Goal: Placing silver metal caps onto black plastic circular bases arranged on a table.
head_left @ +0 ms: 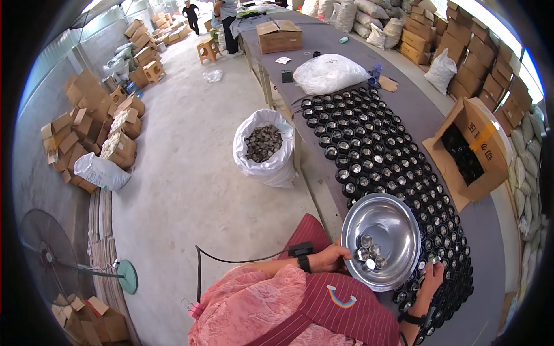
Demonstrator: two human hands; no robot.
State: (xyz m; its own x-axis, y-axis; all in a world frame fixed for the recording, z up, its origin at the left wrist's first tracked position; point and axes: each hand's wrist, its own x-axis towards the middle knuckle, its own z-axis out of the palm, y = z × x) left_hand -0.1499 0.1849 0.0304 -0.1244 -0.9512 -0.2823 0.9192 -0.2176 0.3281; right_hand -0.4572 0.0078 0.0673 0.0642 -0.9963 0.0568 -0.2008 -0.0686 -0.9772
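Note:
My left hand (333, 258) is closed on the left rim of a wide, shiny metal basin (398, 230). Several small silvery round cups (375, 251) lie together at the near left of its bowl. To the right of the basin, the fingers of my right hand (430, 279) pinch a small silvery round cup (434, 260), partly hidden by the fingertips. Close rows of round black holders (369, 138) cover the table beneath and around the basin. Many of the holders show a shiny silvery centre.
A grey cloth covers the long table (485, 242). On it sit an open carton (490, 150) of black parts and a full white plastic bag (329, 74). A white sack (266, 173) of dark pieces stands left of the table. A standing fan (49, 256) is at far left.

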